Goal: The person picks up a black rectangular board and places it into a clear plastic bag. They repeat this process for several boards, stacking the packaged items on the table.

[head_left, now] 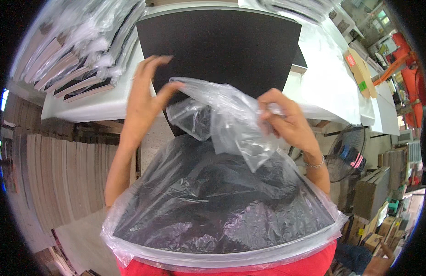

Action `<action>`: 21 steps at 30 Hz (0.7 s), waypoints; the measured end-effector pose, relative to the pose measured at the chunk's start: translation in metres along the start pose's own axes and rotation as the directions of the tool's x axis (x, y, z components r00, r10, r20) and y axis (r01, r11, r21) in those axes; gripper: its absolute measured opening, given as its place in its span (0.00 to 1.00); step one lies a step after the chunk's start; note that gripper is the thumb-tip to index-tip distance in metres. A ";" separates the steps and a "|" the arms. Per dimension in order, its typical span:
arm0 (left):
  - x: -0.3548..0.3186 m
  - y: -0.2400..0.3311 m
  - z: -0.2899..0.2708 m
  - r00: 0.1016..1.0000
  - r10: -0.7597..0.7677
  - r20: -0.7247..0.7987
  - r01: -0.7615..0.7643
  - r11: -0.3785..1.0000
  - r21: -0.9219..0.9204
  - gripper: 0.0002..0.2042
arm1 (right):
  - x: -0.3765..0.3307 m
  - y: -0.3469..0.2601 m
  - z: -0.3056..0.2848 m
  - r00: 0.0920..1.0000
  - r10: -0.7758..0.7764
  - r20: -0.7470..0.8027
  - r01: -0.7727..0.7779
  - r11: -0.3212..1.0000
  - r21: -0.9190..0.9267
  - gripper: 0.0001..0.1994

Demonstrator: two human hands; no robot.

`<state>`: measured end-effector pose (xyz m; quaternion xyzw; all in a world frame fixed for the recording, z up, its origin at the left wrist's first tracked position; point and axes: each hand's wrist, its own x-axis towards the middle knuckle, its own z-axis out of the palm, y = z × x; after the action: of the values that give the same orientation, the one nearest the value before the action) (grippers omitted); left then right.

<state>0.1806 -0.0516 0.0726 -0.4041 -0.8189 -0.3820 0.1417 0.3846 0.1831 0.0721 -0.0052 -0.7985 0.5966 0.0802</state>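
A large black panel (222, 46) extends from the white-covered table toward me. Its near part sits inside a clear plastic bag (213, 198), wrinkled and reaching down to my red clothing. The bag's loose far end bunches up over the panel's middle. My left hand (148, 92) is open at the panel's left side, fingers spread, with the thumb against the bag's loose edge. On the right, my right hand (286, 117) is closed, pinching a gathered fold of the bag between thumb and fingers. A bracelet circles my right wrist.
Several plastic-wrapped panels (75, 55) lie stacked at the table's left, with more wrapped ones at the back right. Upright boards (61, 175) fill the lower left. Rightward are a cardboard piece (360, 73), a fan (346, 154) and boxes. Part of another person shows lower right.
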 end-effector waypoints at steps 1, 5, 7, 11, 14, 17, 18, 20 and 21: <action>0.006 0.030 -0.004 0.986 0.156 0.060 -0.149 0.983 -0.108 0.22 | 0.007 0.002 0.011 1.000 0.004 0.028 -0.001 0.997 -0.077 0.04; -0.006 0.058 0.018 0.841 0.326 0.432 -0.110 0.884 -0.453 0.14 | 0.025 -0.020 0.030 0.994 0.107 0.035 -0.108 0.993 0.049 0.10; -0.001 0.037 0.022 0.772 0.194 0.605 0.292 0.738 -0.609 0.12 | 0.023 -0.012 0.008 0.850 0.057 0.523 -0.184 0.963 0.195 0.10; 0.001 0.025 0.008 0.637 -0.255 0.728 0.771 0.240 -0.590 0.18 | 0.011 0.027 -0.029 0.562 -0.367 0.741 -0.329 0.724 0.607 0.16; -0.019 -0.006 -0.001 0.517 -0.198 0.833 0.763 0.548 -0.343 0.20 | 0.009 0.044 -0.037 0.848 -0.430 0.310 -0.119 0.415 0.902 0.18; -0.037 -0.008 -0.009 0.582 -0.027 0.813 0.566 0.731 -0.381 0.19 | 0.008 0.076 -0.035 0.879 -0.405 0.253 -0.006 0.521 0.854 0.19; -0.038 -0.005 -0.011 0.651 -0.037 0.759 0.537 0.729 -0.424 0.18 | 0.009 0.101 -0.034 0.811 -0.457 0.365 -0.007 0.617 0.787 0.20; -0.024 -0.009 -0.003 0.791 -0.108 0.602 0.505 0.672 -0.542 0.18 | 0.011 0.153 -0.029 0.579 -0.553 0.600 0.152 0.795 0.587 0.22; -0.012 -0.010 -0.003 0.841 -0.161 0.516 0.493 0.621 -0.610 0.18 | 0.009 0.161 -0.025 0.494 -0.571 0.656 0.229 0.813 0.535 0.22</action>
<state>0.1800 -0.0638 0.0628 -0.3370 -0.6717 -0.5977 -0.2793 0.3648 0.2542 -0.0730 0.4650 -0.5945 0.6400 -0.1439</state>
